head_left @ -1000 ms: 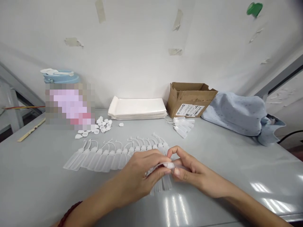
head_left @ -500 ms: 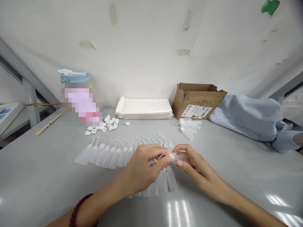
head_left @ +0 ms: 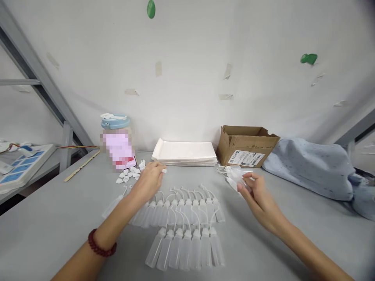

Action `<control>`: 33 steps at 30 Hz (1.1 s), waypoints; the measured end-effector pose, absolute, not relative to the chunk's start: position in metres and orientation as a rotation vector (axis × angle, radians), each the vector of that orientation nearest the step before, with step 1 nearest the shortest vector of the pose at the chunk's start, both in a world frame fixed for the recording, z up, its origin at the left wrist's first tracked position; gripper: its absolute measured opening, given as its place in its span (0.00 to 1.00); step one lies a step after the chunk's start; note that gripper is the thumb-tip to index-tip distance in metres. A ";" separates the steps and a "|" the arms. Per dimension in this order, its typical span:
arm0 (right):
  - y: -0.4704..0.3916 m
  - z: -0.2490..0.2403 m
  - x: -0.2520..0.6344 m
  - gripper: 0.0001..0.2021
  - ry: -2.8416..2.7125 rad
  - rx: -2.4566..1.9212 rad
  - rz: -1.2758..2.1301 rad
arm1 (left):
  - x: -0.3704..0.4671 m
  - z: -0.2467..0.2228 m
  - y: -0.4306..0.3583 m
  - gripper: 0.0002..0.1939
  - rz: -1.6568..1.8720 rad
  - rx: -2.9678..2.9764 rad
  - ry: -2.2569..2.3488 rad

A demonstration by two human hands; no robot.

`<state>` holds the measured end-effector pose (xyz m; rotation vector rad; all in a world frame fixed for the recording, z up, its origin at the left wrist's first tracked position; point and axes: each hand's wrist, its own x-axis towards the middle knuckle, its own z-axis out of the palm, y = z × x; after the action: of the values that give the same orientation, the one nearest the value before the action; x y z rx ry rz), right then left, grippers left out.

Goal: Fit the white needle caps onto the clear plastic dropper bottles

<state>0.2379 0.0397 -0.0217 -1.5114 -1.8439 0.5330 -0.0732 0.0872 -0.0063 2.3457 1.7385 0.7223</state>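
My left hand [head_left: 150,181] is closed, its fingertips at a small white cap [head_left: 164,170] lying apart from a loose pile of similar pieces [head_left: 126,175]. On the right, my right hand [head_left: 259,193] pinches a translucent plastic bottle [head_left: 246,186] between thumb and fingers, at a small heap of such bottles [head_left: 233,181] in front of the box. Two rows of translucent bottles with white tops and thin curved straps lie on the table: a front row [head_left: 186,249] and a back row [head_left: 181,212], partly behind my left forearm.
A stack of white envelopes or sheets [head_left: 186,154] lies against the wall. An open cardboard box [head_left: 249,146] stands to its right, beside pale blue cloth [head_left: 310,168]. At the left are a blue-lidded container [head_left: 115,123], a blurred phone-like screen [head_left: 118,148] and a thin stick [head_left: 82,166].
My hands were together over the rows around one bottle. They have parted: the left moved to the single cap, the right to the bottle heap. The view has tilted up.
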 end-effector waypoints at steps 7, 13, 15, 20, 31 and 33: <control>0.068 -0.026 0.264 0.16 -1.916 -1.687 0.060 | -0.086 -0.029 0.110 0.15 0.614 2.477 1.686; 0.083 -0.033 0.271 0.15 -1.919 -1.754 -0.054 | -0.085 -0.027 0.113 0.14 0.493 2.459 1.691; 0.084 -0.034 0.272 0.13 -1.971 -1.758 -0.066 | -0.086 -0.026 0.112 0.14 0.470 2.423 1.710; 0.079 -0.032 0.272 0.08 -2.051 -1.761 -0.091 | -0.086 -0.026 0.105 0.14 0.467 2.343 1.759; 0.080 -0.034 0.263 0.04 -1.960 -1.647 -0.010 | -0.084 -0.019 0.095 0.12 0.579 2.253 1.905; 0.071 -0.026 0.258 0.04 -1.943 -1.623 0.009 | -0.081 -0.017 0.092 0.12 0.623 2.190 1.922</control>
<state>0.2579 0.0709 -0.0265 -1.6231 -1.9433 0.0095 -0.0810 0.0920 -0.0166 2.1900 1.9222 0.6231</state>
